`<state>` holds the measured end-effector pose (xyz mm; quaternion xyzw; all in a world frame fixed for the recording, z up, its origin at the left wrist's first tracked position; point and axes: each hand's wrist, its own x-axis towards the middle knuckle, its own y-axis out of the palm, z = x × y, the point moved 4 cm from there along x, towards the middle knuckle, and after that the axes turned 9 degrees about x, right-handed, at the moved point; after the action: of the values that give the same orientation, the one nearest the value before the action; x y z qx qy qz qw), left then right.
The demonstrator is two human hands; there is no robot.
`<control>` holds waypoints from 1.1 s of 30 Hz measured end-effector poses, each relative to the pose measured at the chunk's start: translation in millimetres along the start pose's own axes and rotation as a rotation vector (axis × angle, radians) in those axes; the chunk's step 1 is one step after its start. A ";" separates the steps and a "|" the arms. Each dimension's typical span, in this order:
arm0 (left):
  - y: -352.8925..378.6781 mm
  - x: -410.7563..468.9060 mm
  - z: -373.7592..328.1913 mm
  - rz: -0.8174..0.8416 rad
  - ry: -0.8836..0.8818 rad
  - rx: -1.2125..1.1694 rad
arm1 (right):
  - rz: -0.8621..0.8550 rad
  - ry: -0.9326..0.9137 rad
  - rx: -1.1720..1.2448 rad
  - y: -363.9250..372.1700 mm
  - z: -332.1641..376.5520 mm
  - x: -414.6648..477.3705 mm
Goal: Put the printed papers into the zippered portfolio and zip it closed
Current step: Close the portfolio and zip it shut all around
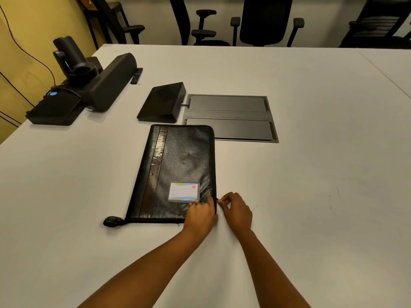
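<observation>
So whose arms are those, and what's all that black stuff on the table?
The arms belong to a person wearing a camera on their head, so you see what they see. Their left hand presses on a black zip-up portfolio lying closed on the white table. Their right hand pinches something tiny at its edge, probably the zipper pull. Further back sit a video-call camera, a long speaker bar, a small tilted screen and a grey hatch in the table.

I see open bench [322, 196] right of the portfolio [178, 170] and on its left. Beyond its far edge a black wedge console [162, 103] and cable hatch [231, 117] crowd close.
</observation>
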<state>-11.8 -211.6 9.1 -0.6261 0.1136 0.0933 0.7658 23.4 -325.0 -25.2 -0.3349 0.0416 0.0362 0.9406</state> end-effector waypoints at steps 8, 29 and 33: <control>2.9 1.6 -2.4 0.076 0.072 0.105 | -0.041 0.065 -0.010 1.3 7.9 3.0; -1.4 0.6 5.0 0.009 0.042 0.005 | -0.081 0.084 0.097 6.2 3.2 -25.6; -1.5 -1.9 6.2 0.020 0.049 0.019 | -0.112 0.137 0.068 2.7 13.2 -3.2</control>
<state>-12.9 -205.8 12.3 -0.6197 0.1395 0.0843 0.7677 20.7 -314.6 -16.4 -0.3065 0.0880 -0.0408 0.9469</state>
